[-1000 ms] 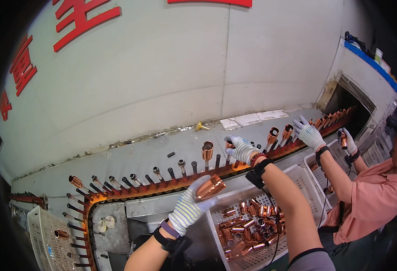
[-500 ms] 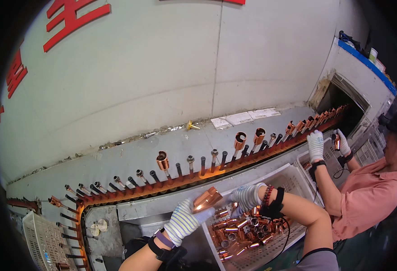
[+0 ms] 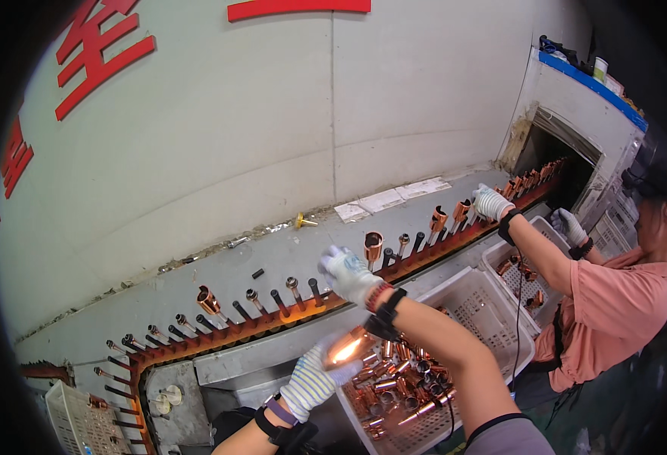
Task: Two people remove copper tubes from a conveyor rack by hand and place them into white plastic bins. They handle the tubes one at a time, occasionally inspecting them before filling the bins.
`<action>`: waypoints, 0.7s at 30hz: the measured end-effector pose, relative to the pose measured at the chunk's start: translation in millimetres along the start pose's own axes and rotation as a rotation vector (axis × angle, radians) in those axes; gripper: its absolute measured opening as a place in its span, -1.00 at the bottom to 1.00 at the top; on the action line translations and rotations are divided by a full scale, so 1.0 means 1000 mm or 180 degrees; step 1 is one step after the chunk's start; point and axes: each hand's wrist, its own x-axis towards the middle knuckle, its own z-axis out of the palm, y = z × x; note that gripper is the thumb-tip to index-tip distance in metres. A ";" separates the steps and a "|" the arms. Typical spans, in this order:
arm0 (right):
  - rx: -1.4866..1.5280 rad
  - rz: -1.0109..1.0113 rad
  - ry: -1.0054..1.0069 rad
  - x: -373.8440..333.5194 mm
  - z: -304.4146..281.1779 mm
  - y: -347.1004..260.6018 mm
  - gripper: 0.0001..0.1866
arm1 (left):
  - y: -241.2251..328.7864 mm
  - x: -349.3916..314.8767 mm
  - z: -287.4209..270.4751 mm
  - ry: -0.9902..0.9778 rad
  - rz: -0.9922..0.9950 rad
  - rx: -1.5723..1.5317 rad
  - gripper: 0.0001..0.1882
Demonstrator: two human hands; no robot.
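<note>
Gloved hands at a pin conveyor, one gripping a copper fitting.

The left hand (image 3: 314, 379) clenches a short, shiny copper tube fitting (image 3: 348, 350), glinting orange, held just above the white basket (image 3: 492, 303) of like copper parts at five o'clock. The right hand (image 3: 348, 273) reaches to twelve o'clock over the row of conveyor pins (image 3: 280, 302); whether it holds anything I cannot tell.
</note>
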 end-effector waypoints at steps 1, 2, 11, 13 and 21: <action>-0.0201 -0.0333 0.0000 -0.011 -0.002 -0.006 -0.83 | 0.005 -0.008 0.000 0.0033 -0.0108 -0.0136 -0.28; -0.0031 -0.0652 0.0164 -0.028 0.001 -0.011 -0.83 | 0.007 -0.014 -0.002 0.0050 -0.0210 -0.0278 -0.27; -0.0597 0.1671 0.0403 -0.015 -0.112 0.050 -0.41 | 0.015 -0.041 -0.014 -0.0219 -0.0310 0.0260 -0.30; -0.0758 0.2080 -0.0278 0.001 -0.118 0.079 -0.40 | 0.016 -0.036 -0.006 -0.0324 -0.0341 -0.0169 -0.32; -0.0658 0.1238 -0.0722 -0.022 -0.076 0.074 -0.71 | 0.008 -0.040 0.009 -0.0216 -0.0098 -0.0159 -0.37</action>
